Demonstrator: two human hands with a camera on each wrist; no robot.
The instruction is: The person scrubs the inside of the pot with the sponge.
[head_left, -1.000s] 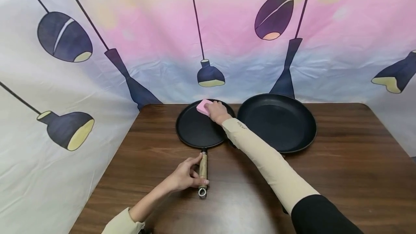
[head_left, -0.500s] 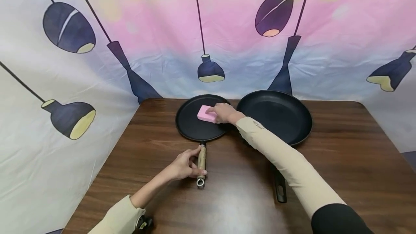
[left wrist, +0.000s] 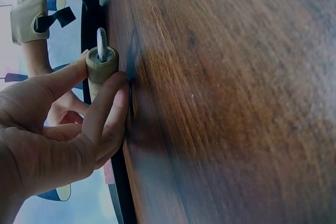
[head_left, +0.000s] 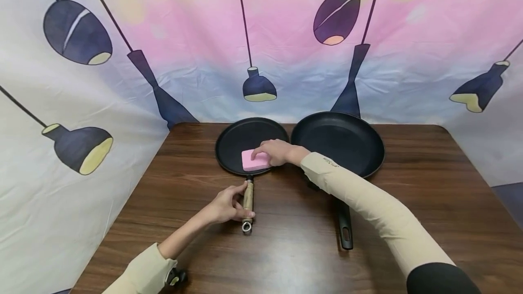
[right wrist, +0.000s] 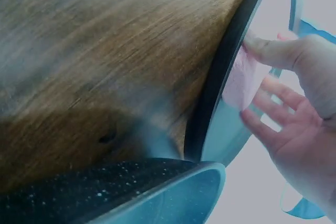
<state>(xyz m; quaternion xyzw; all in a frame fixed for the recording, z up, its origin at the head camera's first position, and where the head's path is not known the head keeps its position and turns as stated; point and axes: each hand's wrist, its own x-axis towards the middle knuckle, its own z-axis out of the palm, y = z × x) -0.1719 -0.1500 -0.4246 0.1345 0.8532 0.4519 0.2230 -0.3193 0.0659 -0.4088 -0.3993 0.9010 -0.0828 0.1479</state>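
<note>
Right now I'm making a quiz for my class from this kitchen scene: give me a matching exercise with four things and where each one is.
Things:
1. sponge
2. left hand
3. big pan
4. right hand

Places:
A. on the table, right of the small pan
B. gripping the wooden handle
C. lying in the small pan, near its front rim
D. pressing on the sponge

Pairs: 1-C, 2-B, 3-A, 4-D
</note>
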